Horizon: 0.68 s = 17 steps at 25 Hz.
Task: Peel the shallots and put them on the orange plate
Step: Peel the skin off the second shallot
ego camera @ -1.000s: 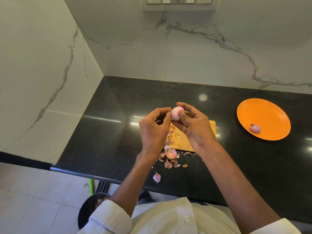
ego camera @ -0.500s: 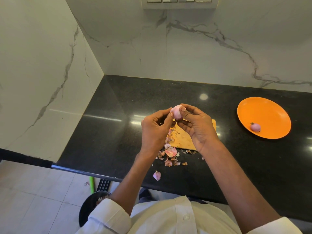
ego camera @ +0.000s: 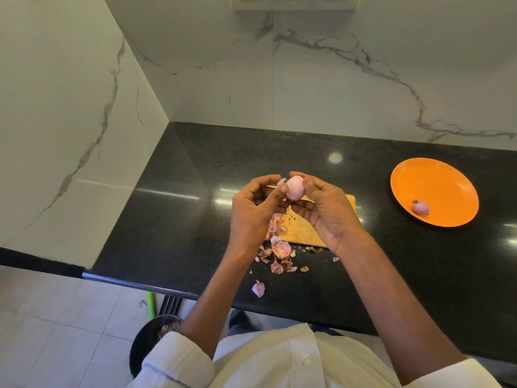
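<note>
1. Black counter [ego camera: 173, 219] carries a cutting board [ego camera: 305, 233], mostly hidden behind both hands.
2. Right hand [ego camera: 327, 211] grips the shallot [ego camera: 295, 187]; left hand [ego camera: 251, 211] pinches a blurred skin flap.
3. Since earlier, that flap has lifted away.
4. Orange plate [ego camera: 447, 180] holds one peeled shallot [ego camera: 420, 207].

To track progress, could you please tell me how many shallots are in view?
2. One peeled shallot lies on the orange plate; the other shallot is held between the left hand and right hand. More may be hidden behind the hands.
</note>
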Tool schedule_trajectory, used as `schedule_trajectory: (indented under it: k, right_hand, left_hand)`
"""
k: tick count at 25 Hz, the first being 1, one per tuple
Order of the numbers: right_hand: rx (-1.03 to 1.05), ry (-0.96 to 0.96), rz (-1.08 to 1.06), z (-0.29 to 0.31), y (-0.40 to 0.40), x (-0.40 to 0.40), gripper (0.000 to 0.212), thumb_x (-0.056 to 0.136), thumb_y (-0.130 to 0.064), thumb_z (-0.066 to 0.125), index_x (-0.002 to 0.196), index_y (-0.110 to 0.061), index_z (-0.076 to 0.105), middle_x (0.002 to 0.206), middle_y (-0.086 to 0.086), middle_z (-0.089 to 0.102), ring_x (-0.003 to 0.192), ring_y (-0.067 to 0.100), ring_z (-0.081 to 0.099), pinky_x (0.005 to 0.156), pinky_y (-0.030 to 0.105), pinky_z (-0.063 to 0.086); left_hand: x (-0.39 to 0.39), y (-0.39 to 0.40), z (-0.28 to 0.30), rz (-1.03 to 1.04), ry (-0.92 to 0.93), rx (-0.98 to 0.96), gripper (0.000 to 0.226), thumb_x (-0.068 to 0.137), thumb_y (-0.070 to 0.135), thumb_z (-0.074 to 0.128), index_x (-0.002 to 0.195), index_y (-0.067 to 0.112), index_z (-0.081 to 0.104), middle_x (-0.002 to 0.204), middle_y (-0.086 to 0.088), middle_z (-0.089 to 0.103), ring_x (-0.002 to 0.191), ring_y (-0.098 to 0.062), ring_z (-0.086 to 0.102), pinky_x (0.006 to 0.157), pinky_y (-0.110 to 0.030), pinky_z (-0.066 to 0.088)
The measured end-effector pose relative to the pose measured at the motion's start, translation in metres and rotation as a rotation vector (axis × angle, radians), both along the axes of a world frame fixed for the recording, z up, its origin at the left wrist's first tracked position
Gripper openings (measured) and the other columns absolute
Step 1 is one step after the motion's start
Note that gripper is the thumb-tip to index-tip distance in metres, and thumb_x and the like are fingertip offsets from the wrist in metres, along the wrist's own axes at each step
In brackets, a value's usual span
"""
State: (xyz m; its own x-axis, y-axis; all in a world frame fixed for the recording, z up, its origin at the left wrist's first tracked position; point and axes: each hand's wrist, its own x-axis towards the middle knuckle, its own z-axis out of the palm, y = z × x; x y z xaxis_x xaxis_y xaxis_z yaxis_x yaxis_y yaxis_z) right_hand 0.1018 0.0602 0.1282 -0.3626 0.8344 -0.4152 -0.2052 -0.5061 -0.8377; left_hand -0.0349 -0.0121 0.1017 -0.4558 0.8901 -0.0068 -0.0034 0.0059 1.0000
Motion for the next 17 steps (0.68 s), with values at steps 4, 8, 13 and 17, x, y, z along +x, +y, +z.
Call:
schedule_trajectory:
  k: [4, 8, 13, 17]
  right_hand:
    - [0.055, -0.012, 0.004, 0.001, 0.000, 0.000, 0.028, 0.111, -0.017, 0.051, 0.121, -0.014, 0.077, 0.125, 0.006, 0.070, 0.100, 0.020, 0.067, 0.071, 0.024, 0.059]
    - [-0.034, 0.064, 0.018, 0.001, 0.006, 0.001, 0.028, 0.110, -0.016, 0.052, 0.115, -0.014, 0.080, 0.126, 0.012, 0.070, 0.101, 0.024, 0.066, 0.073, 0.029, 0.060]
    - [-0.194, 0.186, 0.063, -0.004, 0.011, 0.005, 0.028, 0.108, -0.008, 0.053, 0.124, -0.012, 0.076, 0.118, 0.013, 0.074, 0.096, 0.025, 0.068, 0.073, 0.029, 0.060]
    - [-0.080, 0.050, 0.022, -0.006, 0.012, 0.004, 0.025, 0.108, -0.023, 0.058, 0.123, -0.015, 0.077, 0.121, 0.010, 0.073, 0.097, 0.022, 0.068, 0.075, 0.030, 0.060]
  left_hand:
    - [-0.001, 0.002, -0.003, 0.004, 0.038, 0.042, 0.021, 0.100, 0.010, 0.075, 0.119, 0.002, 0.078, 0.104, -0.008, 0.082, 0.093, -0.027, 0.080, 0.083, -0.045, 0.068]
    - [-0.004, 0.003, -0.004, -0.001, 0.034, 0.062, 0.016, 0.102, 0.010, 0.072, 0.115, 0.001, 0.077, 0.099, -0.009, 0.081, 0.086, -0.028, 0.079, 0.079, -0.040, 0.067]
    - [-0.005, 0.007, -0.007, 0.004, -0.189, -0.003, 0.017, 0.104, 0.012, 0.068, 0.112, 0.001, 0.077, 0.098, -0.014, 0.080, 0.081, -0.023, 0.076, 0.079, -0.034, 0.066]
    - [-0.010, 0.010, -0.006, -0.077, -0.105, -0.010, 0.024, 0.103, 0.017, 0.070, 0.123, 0.004, 0.074, 0.108, -0.014, 0.079, 0.093, -0.032, 0.079, 0.086, -0.043, 0.067]
